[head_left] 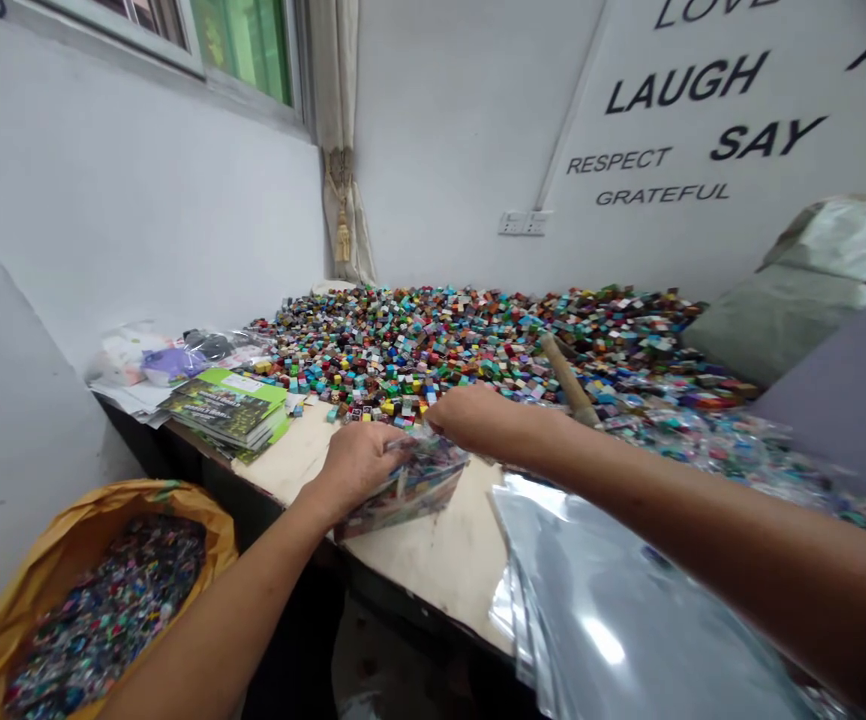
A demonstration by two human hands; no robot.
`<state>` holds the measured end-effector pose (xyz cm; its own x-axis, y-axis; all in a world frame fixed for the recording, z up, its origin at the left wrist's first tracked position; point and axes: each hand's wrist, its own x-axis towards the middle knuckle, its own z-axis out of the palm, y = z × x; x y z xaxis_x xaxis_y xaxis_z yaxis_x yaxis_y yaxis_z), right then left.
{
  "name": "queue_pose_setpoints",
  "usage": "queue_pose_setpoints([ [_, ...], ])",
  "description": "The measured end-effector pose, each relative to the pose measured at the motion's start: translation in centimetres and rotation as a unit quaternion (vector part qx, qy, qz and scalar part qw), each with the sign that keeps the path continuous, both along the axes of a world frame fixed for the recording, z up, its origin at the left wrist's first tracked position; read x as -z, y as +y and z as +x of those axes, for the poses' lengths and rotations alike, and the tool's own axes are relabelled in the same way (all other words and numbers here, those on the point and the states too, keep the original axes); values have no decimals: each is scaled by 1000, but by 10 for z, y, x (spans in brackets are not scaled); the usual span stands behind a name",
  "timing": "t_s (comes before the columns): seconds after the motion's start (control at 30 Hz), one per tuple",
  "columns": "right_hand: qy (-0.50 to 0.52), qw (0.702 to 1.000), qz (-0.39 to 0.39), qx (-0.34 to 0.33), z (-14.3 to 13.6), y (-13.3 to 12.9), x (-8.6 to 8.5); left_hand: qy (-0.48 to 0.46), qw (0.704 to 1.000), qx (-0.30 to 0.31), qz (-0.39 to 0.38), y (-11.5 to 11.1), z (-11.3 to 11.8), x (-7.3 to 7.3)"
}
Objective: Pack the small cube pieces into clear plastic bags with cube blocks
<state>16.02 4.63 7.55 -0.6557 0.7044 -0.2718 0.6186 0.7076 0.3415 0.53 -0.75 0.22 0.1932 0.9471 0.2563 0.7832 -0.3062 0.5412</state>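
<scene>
A clear plastic bag (416, 490) with a colourful printed sheet or booklet inside lies tilted at the table's front edge. My left hand (362, 462) is closed on its upper left side, thumb and fingers pinching the film. At the bag's top edge my right hand (467, 415) is closed, its fingertips partly hidden against the plastic. Just behind both hands spreads a large heap of small colourful blocks (418, 340). What else the bag holds is too blurred to tell.
Silvery plastic bags (628, 610) lie stacked at the right front. Green-covered booklets (230, 410) sit at the left, above a yellow sack (178, 495) full of small packets. A wooden handle (568, 380) sticks out of the heap. Grey-white sacks (793, 300) stand at the right.
</scene>
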Motion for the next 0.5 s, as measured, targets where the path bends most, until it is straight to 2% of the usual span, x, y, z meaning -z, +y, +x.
queue_pose_setpoints([
  [0.2,16,999,28,0,5,-4,-4,8,1000,6,-7,3,-2,0],
  [0.37,-33,995,96,-6,5,-4,1,31,999,7,-11,2,-2,-3],
  [0.5,-43,994,99,8,3,-3,-1,30,999,10,-10,2,-2,-2],
])
